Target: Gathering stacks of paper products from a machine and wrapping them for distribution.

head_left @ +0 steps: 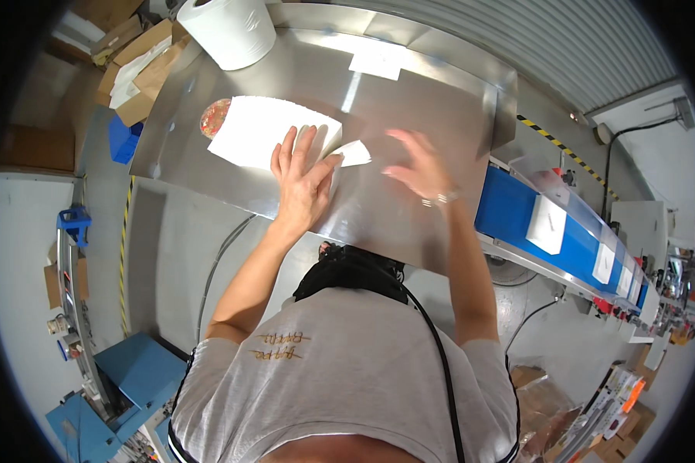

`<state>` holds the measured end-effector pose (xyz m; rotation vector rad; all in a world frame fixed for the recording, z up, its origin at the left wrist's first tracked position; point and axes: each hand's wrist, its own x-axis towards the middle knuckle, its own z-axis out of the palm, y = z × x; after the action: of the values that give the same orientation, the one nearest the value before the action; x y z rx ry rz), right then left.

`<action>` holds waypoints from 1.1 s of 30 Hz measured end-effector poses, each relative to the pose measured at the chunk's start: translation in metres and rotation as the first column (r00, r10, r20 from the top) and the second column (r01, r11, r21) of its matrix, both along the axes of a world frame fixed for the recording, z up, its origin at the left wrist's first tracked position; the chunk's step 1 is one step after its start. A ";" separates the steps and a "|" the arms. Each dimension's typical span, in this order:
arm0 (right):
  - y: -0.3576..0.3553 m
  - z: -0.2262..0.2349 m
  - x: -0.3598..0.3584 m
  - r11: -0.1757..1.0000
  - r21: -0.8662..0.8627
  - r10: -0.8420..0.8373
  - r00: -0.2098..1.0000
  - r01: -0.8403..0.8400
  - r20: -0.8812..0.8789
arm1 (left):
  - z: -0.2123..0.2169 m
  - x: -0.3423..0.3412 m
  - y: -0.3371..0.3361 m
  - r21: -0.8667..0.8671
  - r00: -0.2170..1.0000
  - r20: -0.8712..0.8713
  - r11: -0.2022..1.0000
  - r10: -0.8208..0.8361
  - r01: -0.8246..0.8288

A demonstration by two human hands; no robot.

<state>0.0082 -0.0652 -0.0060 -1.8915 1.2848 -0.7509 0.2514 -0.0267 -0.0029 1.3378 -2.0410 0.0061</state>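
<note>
Here, left fingers (304,144) spread on white paper (247,133); right fingers (404,137) apart, empty; cardboard box (160,76) holds white material (123,91)

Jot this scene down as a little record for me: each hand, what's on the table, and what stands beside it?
Left hand: the left hand has its fingers on a white sheet, its index finger by a small white piece
Right hand: the right hand is open, blurred, apart from the sheet
Table: metal table; also on it, a reddish round thing at the sheet's left edge
Far left: large white roll
Beside, right: blue conveyor belt carrying white pieces
</note>
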 end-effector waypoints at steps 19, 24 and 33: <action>0.063 -0.026 -0.171 0.492 -0.307 -0.674 0.134 0.815 -0.726 | 0.003 0.013 -0.005 0.018 0.995 -0.008 0.995 0.097 -0.097; 0.011 -0.056 -0.097 0.817 -0.494 -0.497 0.796 0.296 -0.345 | 0.005 0.009 -0.004 0.018 0.999 -0.011 0.999 0.045 -0.045; -0.031 -0.049 0.040 0.994 0.003 0.109 0.984 -0.111 0.144 | 0.013 0.013 -0.009 0.045 0.999 0.007 0.998 0.046 -0.046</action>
<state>0.0481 -0.0958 -0.0550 -1.8477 1.0844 -0.8044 0.2642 -0.0362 0.0101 1.4139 -2.0258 -0.0153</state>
